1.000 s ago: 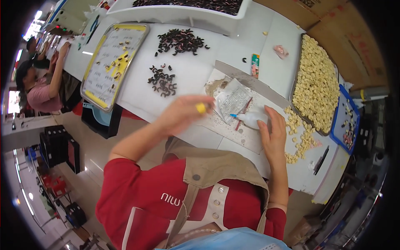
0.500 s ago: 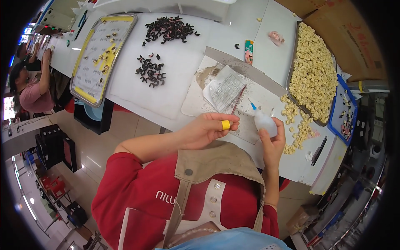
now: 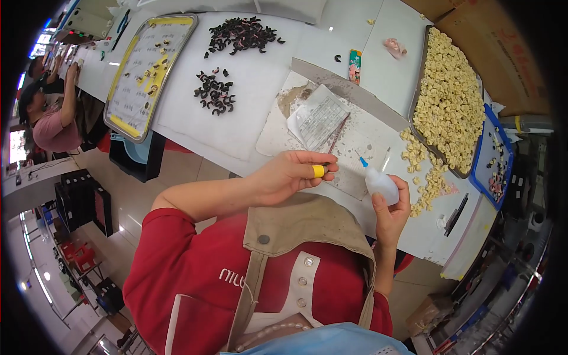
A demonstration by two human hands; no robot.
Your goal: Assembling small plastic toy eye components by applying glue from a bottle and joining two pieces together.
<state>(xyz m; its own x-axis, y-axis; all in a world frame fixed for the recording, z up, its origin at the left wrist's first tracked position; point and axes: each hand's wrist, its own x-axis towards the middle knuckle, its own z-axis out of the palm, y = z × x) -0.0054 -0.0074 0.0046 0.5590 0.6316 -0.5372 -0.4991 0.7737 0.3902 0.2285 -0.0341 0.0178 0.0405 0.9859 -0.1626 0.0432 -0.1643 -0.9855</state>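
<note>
My left hand (image 3: 300,172), with a yellow band around one finger, is closed in a pinch on a small dark piece (image 3: 326,166), mostly covered by the fingertips. A white translucent squeeze bottle (image 3: 381,186) with a blue needle tip sits in my right hand (image 3: 393,214), its tip angled up and left toward my other hand. Just beyond the left fingertips is a thin reddish stick (image 3: 339,135); whether the hand touches it I cannot tell. It runs alongside a printed sheet in a clear sleeve (image 3: 319,118), which lies on a stained board (image 3: 272,139).
Two heaps of black curved pieces (image 3: 239,35) lie on a white mat (image 3: 177,112), beside a yellow-lined tray (image 3: 131,131). Cream pieces (image 3: 447,94) fill a tray at right and spill over. A blue tray (image 3: 490,118) stands beyond. Another person (image 3: 56,127) works at far left.
The bottle has tilted a little and moved slightly right and down, away from my left hand. My left hand keeps its pinch, and the view has shifted slightly.
</note>
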